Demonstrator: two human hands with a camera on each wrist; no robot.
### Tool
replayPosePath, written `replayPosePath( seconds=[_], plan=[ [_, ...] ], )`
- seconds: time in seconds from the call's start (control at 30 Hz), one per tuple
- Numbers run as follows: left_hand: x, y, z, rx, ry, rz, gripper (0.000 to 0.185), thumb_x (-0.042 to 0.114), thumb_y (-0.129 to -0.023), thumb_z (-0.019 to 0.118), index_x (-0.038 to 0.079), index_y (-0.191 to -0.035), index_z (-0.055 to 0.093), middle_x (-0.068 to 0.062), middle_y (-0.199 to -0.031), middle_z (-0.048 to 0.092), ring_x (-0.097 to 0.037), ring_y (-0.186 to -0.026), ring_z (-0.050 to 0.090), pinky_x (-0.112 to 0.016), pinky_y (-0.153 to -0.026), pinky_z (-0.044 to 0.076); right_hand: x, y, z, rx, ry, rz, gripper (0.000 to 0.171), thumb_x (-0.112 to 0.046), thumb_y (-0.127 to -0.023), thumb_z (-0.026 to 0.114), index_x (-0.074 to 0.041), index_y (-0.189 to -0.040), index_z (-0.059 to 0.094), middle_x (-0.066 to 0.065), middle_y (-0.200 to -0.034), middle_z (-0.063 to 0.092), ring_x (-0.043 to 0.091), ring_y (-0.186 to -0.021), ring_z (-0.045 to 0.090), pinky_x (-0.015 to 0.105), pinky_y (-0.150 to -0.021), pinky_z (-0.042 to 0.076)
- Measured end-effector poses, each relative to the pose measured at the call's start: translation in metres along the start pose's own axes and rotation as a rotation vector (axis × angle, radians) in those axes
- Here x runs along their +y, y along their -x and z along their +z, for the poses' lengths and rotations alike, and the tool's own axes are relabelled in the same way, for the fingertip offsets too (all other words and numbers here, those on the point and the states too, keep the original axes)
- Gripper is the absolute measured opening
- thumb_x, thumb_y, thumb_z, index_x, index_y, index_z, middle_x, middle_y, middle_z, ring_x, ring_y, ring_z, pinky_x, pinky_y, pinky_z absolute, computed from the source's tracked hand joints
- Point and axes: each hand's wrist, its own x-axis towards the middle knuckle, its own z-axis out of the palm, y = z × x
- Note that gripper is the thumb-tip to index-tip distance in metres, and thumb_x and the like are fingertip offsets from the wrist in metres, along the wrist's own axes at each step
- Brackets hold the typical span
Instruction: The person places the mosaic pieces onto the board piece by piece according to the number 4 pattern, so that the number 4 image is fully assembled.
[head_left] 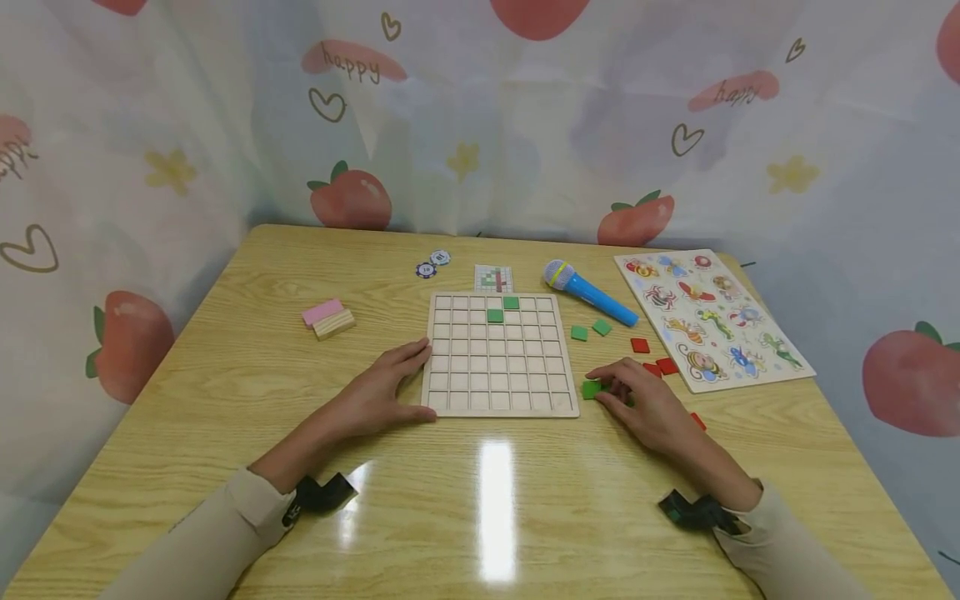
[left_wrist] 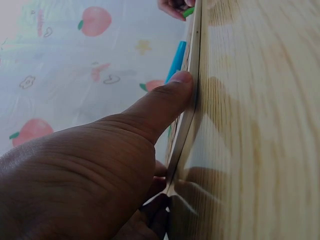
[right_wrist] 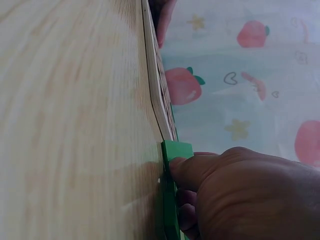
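My left hand (head_left: pixel 378 392) rests at the left side of a wooden grid board (head_left: pixel 501 354). Its fingers touch the left edge and its straight thumb (left_wrist: pixel 167 97) lies against the rim near the front corner. Two green tiles, one (head_left: pixel 511 303) in the top row and another (head_left: pixel 495 316) just below, sit in the grid. To the right of the board, my right hand (head_left: pixel 641 400) pinches a green square tile (head_left: pixel 591 389) between thumb and fingers. More green (right_wrist: pixel 171 215) shows beneath that hand, partly hidden by the fingers.
Loose green tiles (head_left: pixel 579 332) and red tiles (head_left: pixel 640 345) lie right of the board. Beyond are a blue toy microphone (head_left: pixel 600 298), an insect puzzle board (head_left: pixel 712 321), a small pattern card (head_left: pixel 492 277) and two poker chips (head_left: pixel 426 270). Pink and plain wooden blocks (head_left: pixel 334 324) lie left.
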Motion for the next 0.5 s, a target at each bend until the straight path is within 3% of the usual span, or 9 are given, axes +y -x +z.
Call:
replayPosePath(
  seconds=[0.5],
  plan=[
    [-0.0012,0.0004,0.0004,0.014,-0.001,0.015,0.108,0.049,-0.086,0.088,0.01,-0.169,0.029,-0.006,-0.18,0.021,-0.037,-0.166,0.021,-0.061,-0.129,0.031,-0.0006,-0.0003,-0.001,-0.022,-0.024,0.012,0.028,-0.01,-0.098,0.078,-0.014,-0.126,0.074,-0.004,-0.099,0.065,0.001,-0.081,0.052,0.021,-0.069,0.047]
  ],
)
